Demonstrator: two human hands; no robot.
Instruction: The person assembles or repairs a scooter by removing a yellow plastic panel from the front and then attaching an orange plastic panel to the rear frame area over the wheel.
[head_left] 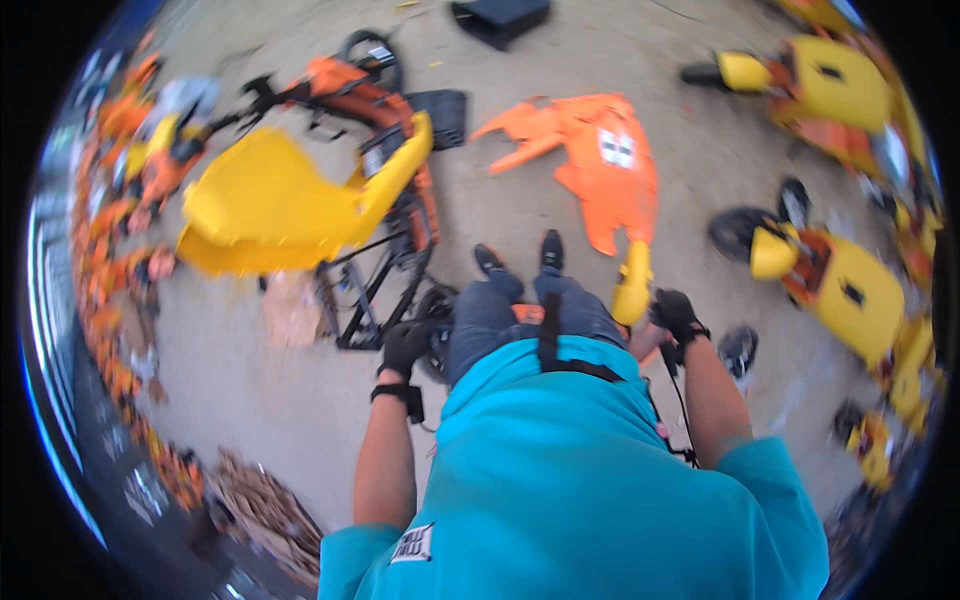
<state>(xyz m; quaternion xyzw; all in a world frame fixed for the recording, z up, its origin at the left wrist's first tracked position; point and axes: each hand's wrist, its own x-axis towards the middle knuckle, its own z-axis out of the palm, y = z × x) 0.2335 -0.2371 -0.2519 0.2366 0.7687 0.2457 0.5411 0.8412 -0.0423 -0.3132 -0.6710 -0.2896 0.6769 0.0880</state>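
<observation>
My left hand [404, 348], in a dark glove, hangs beside my left thigh, close to a black wheel [437, 330] of a partly stripped scooter. My right hand [677, 314], gloved in black, is near a curved yellow part [632, 285]. I cannot tell whether it touches that part. Motion blur smears the fingers of both hands. Ahead of my feet lies a large orange body panel [610, 160] with a white label. At the left, a big yellow body shell [280, 200] rests against the scooter's orange and black frame [420, 205].
Yellow scooters [850, 295] stand along the right, with another yellow scooter [835, 85] farther back. Piled orange parts [120, 260] line the left side. Flattened cardboard [265, 510] lies at the lower left. A black bin-like part [500, 18] sits at the far edge.
</observation>
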